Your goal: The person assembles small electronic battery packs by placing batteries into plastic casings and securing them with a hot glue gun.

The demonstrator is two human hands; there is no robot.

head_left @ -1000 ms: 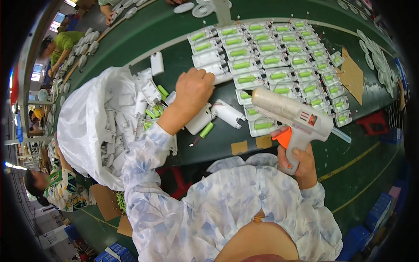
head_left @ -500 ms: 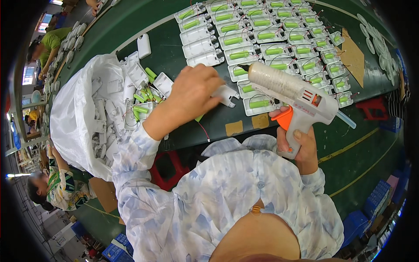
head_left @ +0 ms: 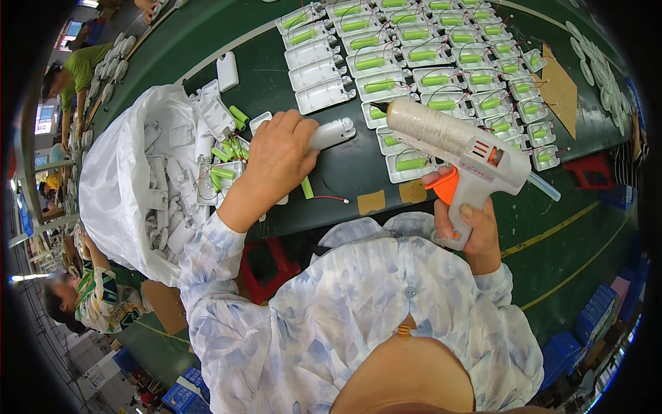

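My left hand [head_left: 279, 155] is closed round a white plastic casing [head_left: 332, 133], whose notched end sticks out to the right past the fingers. Just below that hand, a green cylindrical battery [head_left: 307, 188] with a thin red wire lies on the dark table. My right hand [head_left: 476, 231] grips the handle of a white hot glue gun [head_left: 483, 155], one finger at its orange trigger. The gun's dark nozzle points left, and a clear glue stick [head_left: 544, 186] protrudes from its rear. Rows of white casings [head_left: 378, 86], most with green batteries, lie beyond the gun.
A white sack [head_left: 114, 186] full of white plastic parts stands at the left. Loose green batteries [head_left: 223, 172] lie beside it. Brown cardboard [head_left: 557, 93] and oval white parts [head_left: 600, 72] are at the right. Red stools [head_left: 265, 269] stand below the table; other people work at the left.
My left hand has shifted left, and the casing in it has turned, with its end now pointing up to the right. The glue gun has moved only slightly left.
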